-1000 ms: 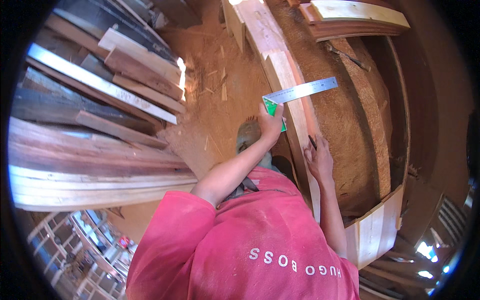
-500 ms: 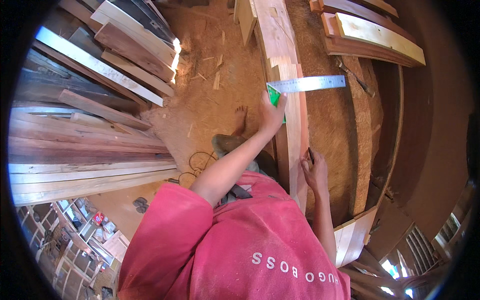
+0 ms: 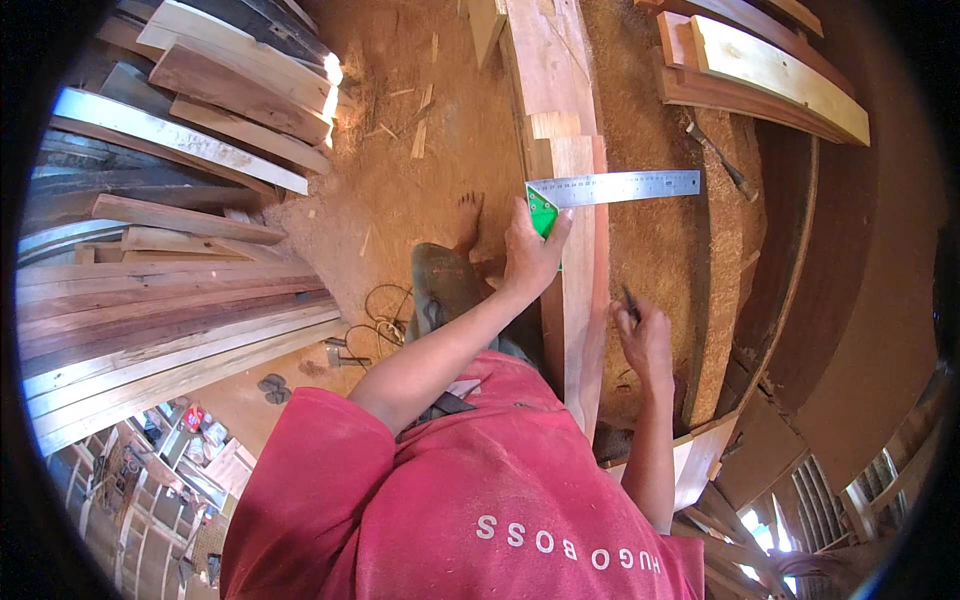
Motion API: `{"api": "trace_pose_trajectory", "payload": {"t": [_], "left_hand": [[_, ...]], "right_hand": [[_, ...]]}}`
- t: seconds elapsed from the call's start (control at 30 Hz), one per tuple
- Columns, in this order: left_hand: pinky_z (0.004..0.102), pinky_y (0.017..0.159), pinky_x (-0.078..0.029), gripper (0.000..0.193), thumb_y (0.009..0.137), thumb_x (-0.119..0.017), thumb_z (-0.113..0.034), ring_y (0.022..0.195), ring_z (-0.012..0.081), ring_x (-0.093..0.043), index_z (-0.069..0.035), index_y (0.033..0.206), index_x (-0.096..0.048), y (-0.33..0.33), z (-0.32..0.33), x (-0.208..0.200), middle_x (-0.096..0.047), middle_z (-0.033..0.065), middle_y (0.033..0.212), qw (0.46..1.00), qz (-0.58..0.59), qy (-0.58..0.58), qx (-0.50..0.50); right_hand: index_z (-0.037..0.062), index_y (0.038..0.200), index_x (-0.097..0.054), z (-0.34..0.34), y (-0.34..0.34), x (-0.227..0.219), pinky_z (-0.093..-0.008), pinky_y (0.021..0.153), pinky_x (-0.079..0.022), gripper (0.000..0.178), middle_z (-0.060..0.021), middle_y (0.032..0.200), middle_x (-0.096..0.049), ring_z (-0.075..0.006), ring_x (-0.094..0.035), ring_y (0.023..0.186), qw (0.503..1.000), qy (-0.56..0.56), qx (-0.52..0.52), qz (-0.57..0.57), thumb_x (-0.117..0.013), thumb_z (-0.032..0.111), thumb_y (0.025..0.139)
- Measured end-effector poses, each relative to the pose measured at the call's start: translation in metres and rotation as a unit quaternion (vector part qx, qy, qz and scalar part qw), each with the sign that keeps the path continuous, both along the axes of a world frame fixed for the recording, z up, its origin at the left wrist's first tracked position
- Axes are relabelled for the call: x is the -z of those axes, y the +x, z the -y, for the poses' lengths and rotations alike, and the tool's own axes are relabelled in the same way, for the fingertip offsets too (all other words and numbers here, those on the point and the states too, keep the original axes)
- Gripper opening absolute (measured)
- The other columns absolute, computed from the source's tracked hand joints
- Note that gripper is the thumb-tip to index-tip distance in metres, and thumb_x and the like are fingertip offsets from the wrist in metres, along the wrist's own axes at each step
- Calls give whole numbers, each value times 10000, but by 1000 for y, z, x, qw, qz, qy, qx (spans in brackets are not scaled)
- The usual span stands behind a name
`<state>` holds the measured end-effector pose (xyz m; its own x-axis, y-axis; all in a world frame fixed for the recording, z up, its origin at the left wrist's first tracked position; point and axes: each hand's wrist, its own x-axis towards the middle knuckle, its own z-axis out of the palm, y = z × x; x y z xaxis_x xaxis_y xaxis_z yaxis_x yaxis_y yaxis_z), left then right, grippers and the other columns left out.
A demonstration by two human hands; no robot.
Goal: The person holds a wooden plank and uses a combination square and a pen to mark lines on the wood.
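My left hand [image 3: 533, 250] is closed on the green handle of a try square [image 3: 640, 187]. The handle lies along the left edge of a pale wooden board [image 3: 577, 300], and the steel blade crosses the board's top and sticks out past its right side. Just right of the board, my right hand [image 3: 647, 335] is closed around a slim dark pencil [image 3: 629, 298]. The pencil's tip points up and away, apart from the wood. Part of the handle is hidden by my left fingers.
Under the board runs a longer timber [image 3: 545, 60]. Stacked planks [image 3: 170, 290] fill the left side, and more boards [image 3: 780, 75] lie at the far right. A stick-like tool [image 3: 722, 160] rests near a long beam [image 3: 715, 300]. Sawdust and a cord [image 3: 388, 305] are on the floor.
My right hand has lifted off the board's side and moved slightly right with the pencil. My left hand still holds the square, which now sits slightly lower in view.
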<state>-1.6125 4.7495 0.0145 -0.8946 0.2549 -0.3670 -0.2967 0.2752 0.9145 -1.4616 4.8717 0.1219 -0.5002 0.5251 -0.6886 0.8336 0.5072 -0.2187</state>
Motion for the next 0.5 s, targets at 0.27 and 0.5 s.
{"api": "trace_pose_trajectory", "payload": {"t": [0.27,0.5], "left_hand": [[465,661,-500,404,924,-706,-297,783,379,-690,21,1033,-482,-5,-1,-17,-662,222,827,1000,-18,-20,8],[455,657,-499,383,935,-699,-280,768,352,-690,21,1028,-481,-6,-2,-5,-664,211,818,1000,15,21,-11]], "right_hand": [[-3,1026,-690,-18,-46,-1,-275,563,-433,242,-6,705,-557,-97,-532,638,953,62,110,-274,-602,222,1012],[5,970,-638,-18,-76,-7,-294,671,-468,340,-37,796,-595,-122,-566,748,906,-40,219,-359,-500,299,1069]]}}
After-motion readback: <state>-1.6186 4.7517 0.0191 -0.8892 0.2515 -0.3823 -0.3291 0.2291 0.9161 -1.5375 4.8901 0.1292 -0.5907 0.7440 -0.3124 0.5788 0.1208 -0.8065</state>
